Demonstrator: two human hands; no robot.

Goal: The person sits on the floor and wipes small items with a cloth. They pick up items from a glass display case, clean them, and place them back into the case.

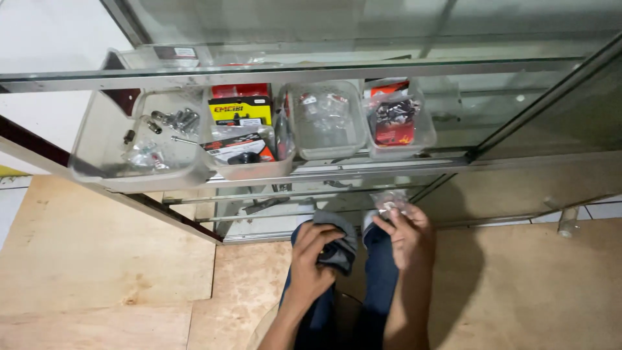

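Head view, looking down past both knees in blue jeans (382, 272) to a pale plywood floor (97, 259).

Left hand (314, 256), lower centre of frame: grip clamped on a crumpled dark grey cloth (338, 243), fingers wrapped over its upper edge, cloth bunched against the left knee.

Right hand (408, 233), just right of centre: grip pinched together on a small clear plastic bag with small pale parts inside (389, 202), thumb and fingertips at its lower edge, bag raised above the hand toward the cabinet front. Contents too small to identify. Bag and cloth near each other, not touching.

Glass display cabinet with metal-framed shelves (363, 165) across upper half of frame. On the shelf, left to right:
- large clear plastic tray with loose silver metal fittings and small bagged parts (139, 139), upper left, tilted, corner overhanging the shelf edge
- clear tray with yellow-and-black and red packaged items (246, 129), just beside the first
- clear square container with a few small bagged pieces (324, 116), centre
- clear container with red-and-black packaged parts (396, 116), right of centre

Lower shelf dimly visible through the glass, a dark tool-like object on it; kind not discernible.

Shadow of arms on floor, lower right.
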